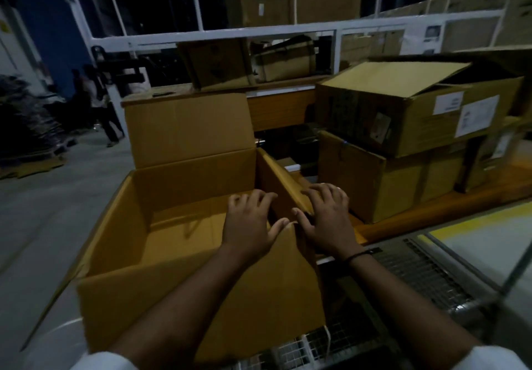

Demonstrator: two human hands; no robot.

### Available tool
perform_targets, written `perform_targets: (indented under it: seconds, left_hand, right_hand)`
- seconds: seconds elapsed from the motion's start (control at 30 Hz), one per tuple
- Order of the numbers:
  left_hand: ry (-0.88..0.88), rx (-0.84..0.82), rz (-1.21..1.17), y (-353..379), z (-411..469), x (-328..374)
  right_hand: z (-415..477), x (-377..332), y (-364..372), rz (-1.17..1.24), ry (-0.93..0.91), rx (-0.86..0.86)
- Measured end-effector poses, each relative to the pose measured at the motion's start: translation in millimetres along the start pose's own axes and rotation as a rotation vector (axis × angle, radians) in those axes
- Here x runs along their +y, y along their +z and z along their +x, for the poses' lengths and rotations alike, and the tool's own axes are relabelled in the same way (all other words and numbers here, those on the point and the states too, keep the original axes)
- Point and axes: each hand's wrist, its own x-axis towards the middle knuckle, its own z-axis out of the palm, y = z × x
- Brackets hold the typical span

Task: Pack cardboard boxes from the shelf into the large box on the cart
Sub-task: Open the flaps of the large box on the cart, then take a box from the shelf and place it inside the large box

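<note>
Open brown corrugated large box (121, 225) set at frame centre, inside seen bare, shelf boxes (403, 116) stacked at right, left hand (250, 223) and right hand (328, 220) laid flat with fingers spread on its right flap (290, 185), nothing gripped.

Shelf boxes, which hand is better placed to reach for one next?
Probably the right hand: it rests on the large box's right flap, the side nearest the stacked shelf boxes. The left hand is farther away.

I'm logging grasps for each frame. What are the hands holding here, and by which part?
Both hands rest at the large box's right flap: left hand inside, right hand outside. Fingers spread, no closed grasp visible; nothing else is held.
</note>
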Motion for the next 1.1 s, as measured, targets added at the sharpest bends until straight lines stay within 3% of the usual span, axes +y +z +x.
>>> perform_targets:
  seconds: [0.63, 1.1]
  left_hand:
    - [0.255, 0.095, -0.201, 31, 156, 156]
    - [0.272, 0.182, -0.400, 57, 282, 256]
  right_hand:
    - [36, 179, -138, -0.105, 0.417, 0.179]
    - [74, 278, -189, -0.207, 0.444, 0.255]
